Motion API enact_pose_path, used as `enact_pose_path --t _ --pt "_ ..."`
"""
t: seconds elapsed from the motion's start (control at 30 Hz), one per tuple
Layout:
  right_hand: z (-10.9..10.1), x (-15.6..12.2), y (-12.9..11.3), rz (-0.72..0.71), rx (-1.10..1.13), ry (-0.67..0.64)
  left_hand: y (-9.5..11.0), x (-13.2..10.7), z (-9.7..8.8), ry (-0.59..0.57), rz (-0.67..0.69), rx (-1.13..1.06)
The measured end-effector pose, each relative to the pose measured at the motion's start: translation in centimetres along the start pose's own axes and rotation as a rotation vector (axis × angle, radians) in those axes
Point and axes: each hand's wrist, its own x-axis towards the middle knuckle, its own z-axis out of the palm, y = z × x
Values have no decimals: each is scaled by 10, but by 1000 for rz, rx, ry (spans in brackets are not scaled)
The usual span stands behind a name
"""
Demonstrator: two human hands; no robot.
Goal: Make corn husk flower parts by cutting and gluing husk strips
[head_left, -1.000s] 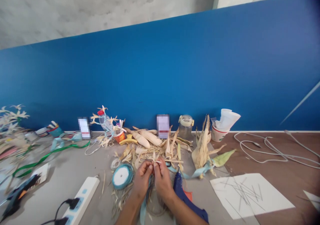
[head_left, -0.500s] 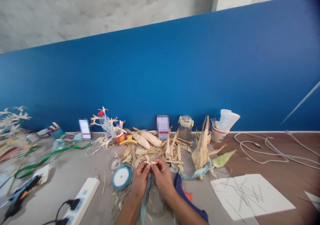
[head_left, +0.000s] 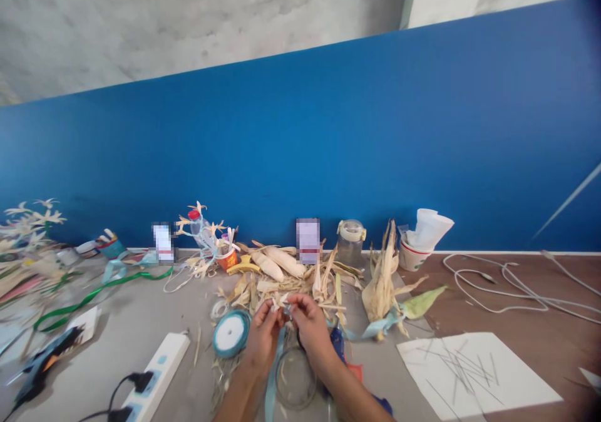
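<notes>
While the left hand (head_left: 263, 333) pinches a husk piece (head_left: 278, 302), shaping looks unfinished

Well out from the back edge of the table (head_left: 184, 306), the right hand (head_left: 310, 329) bunches beside that piece, its grip too small to tell. A ribbon spool (head_left: 230, 333) and a glue gun (head_left: 337, 342) flank the forearms, narrowing sideways room; loose husks (head_left: 269, 265) crowd ahead. Toward the right side, thin wires (head_left: 462, 365) on a white sheet (head_left: 526, 384) look unused. Near the back edge, husk flowers (head_left: 216, 228) around a bottle (head_left: 200, 229) look finished.

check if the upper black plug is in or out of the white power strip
In: the upper black plug sits against the white power strip, no prongs showing between them.
</notes>
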Motion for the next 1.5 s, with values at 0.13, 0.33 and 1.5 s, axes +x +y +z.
enact_pose_path --t 0.13,0.33,1.5 --pt "8 -6 4 32 18 -21 -1 0 0 28 -41 38" --pt "6 -4 2 -20 -8 -15 -2 -1 1 -60 3 130" --pt "0 1 -18 243 119 -111 6 -2 -3 -25 240 704"
